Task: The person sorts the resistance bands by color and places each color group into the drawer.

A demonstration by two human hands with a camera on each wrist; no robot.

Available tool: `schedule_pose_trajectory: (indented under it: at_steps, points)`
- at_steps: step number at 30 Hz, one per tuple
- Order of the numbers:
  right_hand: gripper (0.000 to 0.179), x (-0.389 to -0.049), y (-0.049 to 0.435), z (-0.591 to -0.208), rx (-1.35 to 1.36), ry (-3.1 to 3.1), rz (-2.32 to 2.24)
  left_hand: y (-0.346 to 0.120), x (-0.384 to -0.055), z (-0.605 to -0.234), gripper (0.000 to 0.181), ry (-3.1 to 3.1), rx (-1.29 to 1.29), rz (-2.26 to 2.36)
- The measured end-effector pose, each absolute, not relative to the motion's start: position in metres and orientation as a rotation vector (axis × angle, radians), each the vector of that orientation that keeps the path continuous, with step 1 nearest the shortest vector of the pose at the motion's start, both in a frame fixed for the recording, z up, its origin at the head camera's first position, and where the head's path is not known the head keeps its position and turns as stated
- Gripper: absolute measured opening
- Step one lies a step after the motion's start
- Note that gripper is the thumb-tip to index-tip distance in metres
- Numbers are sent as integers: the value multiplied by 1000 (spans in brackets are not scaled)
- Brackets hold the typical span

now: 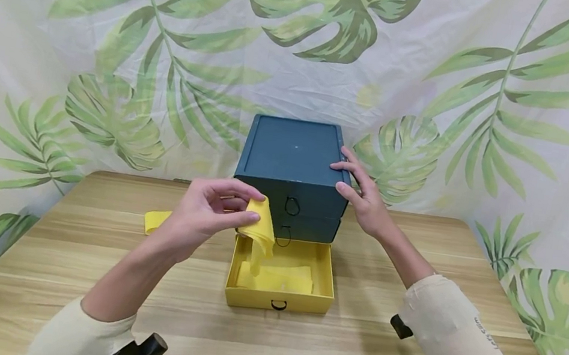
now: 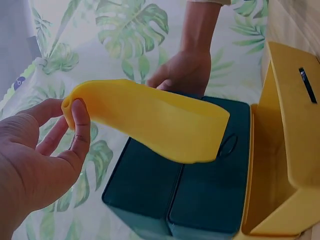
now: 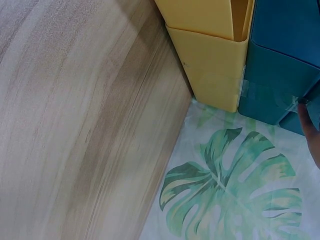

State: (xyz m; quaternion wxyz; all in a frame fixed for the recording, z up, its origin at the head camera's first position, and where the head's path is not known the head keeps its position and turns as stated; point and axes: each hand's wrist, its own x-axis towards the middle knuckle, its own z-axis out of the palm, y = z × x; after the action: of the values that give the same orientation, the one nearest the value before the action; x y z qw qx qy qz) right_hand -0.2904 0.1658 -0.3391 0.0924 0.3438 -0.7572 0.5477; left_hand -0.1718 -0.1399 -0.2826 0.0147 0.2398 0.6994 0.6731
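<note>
My left hand pinches a soft yellow strip between thumb and fingers. The strip hangs over the left side of a pulled-out yellow drawer; in the left wrist view its broad, smooth face stretches out from the fingertips. A second flat yellow piece lies inside that drawer. Above and behind stand stacked dark blue drawers with black loop pulls. On their top right edge rests my right hand, fingers spread. In the right wrist view only one finger of it shows, against the blue side.
Another yellow piece lies on the wooden table, left of the drawers and partly behind my left forearm. A leaf-patterned cloth hangs close behind the stack. Clear tape runs along the drawers' side.
</note>
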Motion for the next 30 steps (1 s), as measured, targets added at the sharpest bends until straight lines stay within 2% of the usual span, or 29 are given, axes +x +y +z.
schedule_pose_trajectory:
  at_steps: [3,13,30]
  points:
    - [38,-291,166,-340,1023,-2246,1627,-132,-175,-285,22,2170,753,2053]
    - [39,-291,167,-340,1001,-2261,1616,-105,-182,-297,24,2159,734,1968]
    - [39,-291,166,-340,1006,-2257,1599,-69,-188,-317,16,2402,908,1712]
